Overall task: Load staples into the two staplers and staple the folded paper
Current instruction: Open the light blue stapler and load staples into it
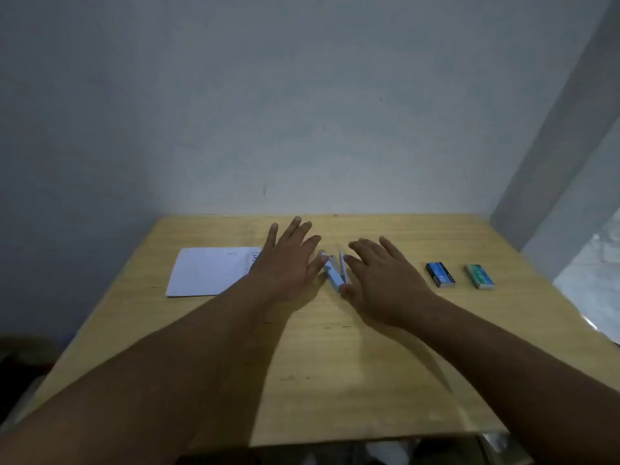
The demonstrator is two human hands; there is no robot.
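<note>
Two pale staplers (336,271) lie side by side at the middle of the wooden table (335,364), between my hands. My left hand (288,260) hovers just left of them, fingers spread, its thumb at the left stapler's far end. My right hand (382,280) is just right of them, fingers apart, with the thumb tip touching the near end of the right stapler. The white folded paper (208,271) lies flat at the left, partly under my left wrist. A blue staple box (440,274) and a green staple box (479,276) sit at the right.
A plain wall (302,112) rises directly behind the table's far edge. A pale panel (570,162) slants along the right side. The table's near edge runs across the bottom of the view.
</note>
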